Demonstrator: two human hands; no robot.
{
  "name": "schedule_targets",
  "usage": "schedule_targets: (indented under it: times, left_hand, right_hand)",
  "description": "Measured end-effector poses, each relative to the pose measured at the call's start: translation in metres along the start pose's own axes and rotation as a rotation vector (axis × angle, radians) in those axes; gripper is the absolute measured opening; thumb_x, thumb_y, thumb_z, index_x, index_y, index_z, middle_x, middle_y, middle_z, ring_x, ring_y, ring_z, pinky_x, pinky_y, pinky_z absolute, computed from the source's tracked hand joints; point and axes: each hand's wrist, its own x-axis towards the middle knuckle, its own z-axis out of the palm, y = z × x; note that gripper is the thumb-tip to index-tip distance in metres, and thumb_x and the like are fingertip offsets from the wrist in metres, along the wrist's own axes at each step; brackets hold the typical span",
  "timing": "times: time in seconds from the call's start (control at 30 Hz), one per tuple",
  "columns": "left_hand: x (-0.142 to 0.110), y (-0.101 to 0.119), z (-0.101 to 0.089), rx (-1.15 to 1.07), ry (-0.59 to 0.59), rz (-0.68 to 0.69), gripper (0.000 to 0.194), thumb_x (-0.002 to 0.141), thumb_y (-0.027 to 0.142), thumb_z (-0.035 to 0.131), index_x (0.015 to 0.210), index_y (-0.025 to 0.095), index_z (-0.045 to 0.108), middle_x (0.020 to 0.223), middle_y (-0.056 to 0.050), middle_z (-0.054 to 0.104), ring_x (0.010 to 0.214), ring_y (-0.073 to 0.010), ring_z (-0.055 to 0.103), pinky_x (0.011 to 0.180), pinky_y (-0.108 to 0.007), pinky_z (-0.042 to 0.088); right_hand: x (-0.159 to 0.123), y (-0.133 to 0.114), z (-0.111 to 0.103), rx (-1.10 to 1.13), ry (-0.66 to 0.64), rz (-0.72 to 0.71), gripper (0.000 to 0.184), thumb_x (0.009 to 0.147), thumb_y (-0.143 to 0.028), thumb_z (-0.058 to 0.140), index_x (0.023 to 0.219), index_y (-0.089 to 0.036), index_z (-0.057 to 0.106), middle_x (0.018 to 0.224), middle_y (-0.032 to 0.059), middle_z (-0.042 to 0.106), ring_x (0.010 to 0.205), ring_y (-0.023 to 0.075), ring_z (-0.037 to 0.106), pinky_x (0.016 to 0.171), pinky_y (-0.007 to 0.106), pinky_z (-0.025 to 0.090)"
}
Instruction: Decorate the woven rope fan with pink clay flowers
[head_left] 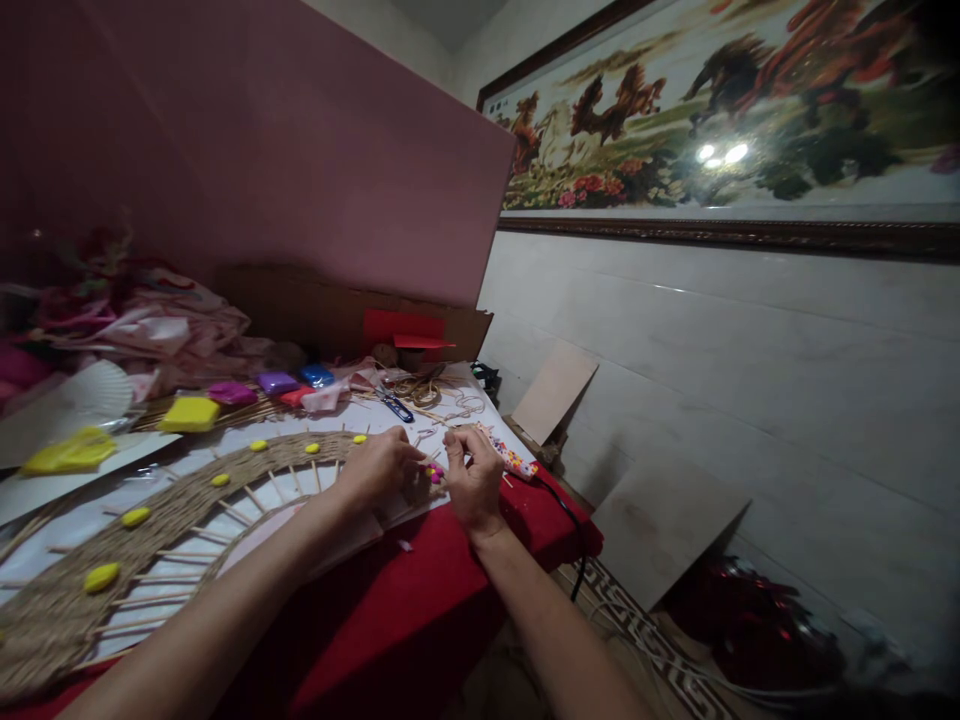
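Note:
My left hand (382,465) is closed at the near right end of a woven twine arch, its fingertips pointing toward my right hand. Close beside it, my right hand (474,485) is curled with thumb and finger pinched together. What either hand holds is too small or hidden to make out. A small magenta piece with a yellow spot (434,473) shows between the hands. The brown twine arch (180,500) curves away to the left, woven over thin wooden sticks (184,555). Yellow oval dots (136,517) lie along it.
Blue-handled cutters (395,403) lie behind my hands. A flower-patterned tool (510,455) with a black cord rests at the table's right side. Packets of yellow (190,414), purple (277,382) and blue clay (317,375) stand at the back. Red cloth (360,610) covers the front edge.

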Motion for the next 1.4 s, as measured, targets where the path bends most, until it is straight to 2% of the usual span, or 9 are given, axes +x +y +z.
schedule_targets:
  times: [0.13,0.43,0.6,0.87,1.03,1.27,1.4]
  left_hand:
    - [-0.010,0.008,-0.007,0.222,-0.076,0.086,0.026,0.078,0.024,0.053,0.094,0.032,0.072,0.088,-0.006,0.058,0.067,-0.0180,0.057,0.060,-0.029,0.038]
    - [-0.015,0.017,-0.006,0.410,-0.105,0.177,0.032,0.086,0.028,0.041,0.107,0.029,0.066,0.094,-0.010,0.055,0.067,-0.0187,0.058,0.058,-0.030,0.040]
    - [-0.016,0.018,-0.006,0.409,-0.105,0.160,0.032,0.085,0.026,0.041,0.102,0.028,0.068,0.092,-0.009,0.055,0.067,-0.0184,0.058,0.057,-0.029,0.038]
    - [-0.018,0.008,-0.004,0.230,-0.046,0.062,0.033,0.081,0.021,0.046,0.103,0.032,0.068,0.091,-0.006,0.057,0.076,-0.0194,0.058,0.060,-0.027,0.036]
    - [-0.018,0.010,-0.004,0.280,-0.077,0.096,0.032,0.083,0.025,0.045,0.104,0.034,0.067,0.092,-0.006,0.055,0.071,-0.0184,0.058,0.059,-0.027,0.036]
    - [-0.020,0.015,0.000,0.381,-0.080,0.161,0.032,0.086,0.026,0.039,0.104,0.027,0.066,0.094,-0.009,0.052,0.064,-0.0168,0.056,0.055,-0.028,0.038]
    - [-0.021,0.017,-0.001,0.368,-0.071,0.143,0.032,0.087,0.025,0.038,0.107,0.026,0.063,0.095,-0.010,0.052,0.067,-0.0162,0.057,0.057,-0.028,0.039]
  right_hand:
    - [0.000,0.000,0.000,-0.005,0.002,-0.002,0.027,0.090,-0.029,0.045,0.068,-0.018,0.055,0.068,0.0024,0.057,0.068,0.0146,0.051,0.066,0.026,0.039]
    - [0.001,-0.001,-0.001,-0.008,-0.007,0.000,0.028,0.090,-0.029,0.045,0.067,-0.017,0.054,0.068,0.0022,0.056,0.067,0.0142,0.051,0.066,0.026,0.038]
    - [0.000,0.000,0.000,-0.008,-0.005,-0.003,0.028,0.090,-0.029,0.045,0.067,-0.018,0.054,0.067,0.0020,0.056,0.067,0.0142,0.050,0.066,0.026,0.039]
    - [0.001,0.000,-0.001,-0.009,0.005,-0.010,0.027,0.090,-0.030,0.045,0.067,-0.018,0.054,0.068,0.0022,0.056,0.067,0.0146,0.051,0.066,0.026,0.039]
    - [0.000,0.000,0.000,-0.015,0.004,-0.009,0.028,0.090,-0.030,0.044,0.067,-0.018,0.053,0.067,0.0019,0.056,0.067,0.0144,0.050,0.067,0.027,0.039]
    - [0.000,0.000,-0.001,-0.008,-0.004,-0.005,0.028,0.091,-0.030,0.044,0.067,-0.018,0.053,0.067,0.0019,0.056,0.068,0.0144,0.050,0.067,0.027,0.039]
    - [0.000,0.000,-0.001,-0.010,0.003,-0.006,0.027,0.090,-0.029,0.045,0.067,-0.018,0.054,0.067,0.0017,0.056,0.067,0.0141,0.050,0.066,0.026,0.039]
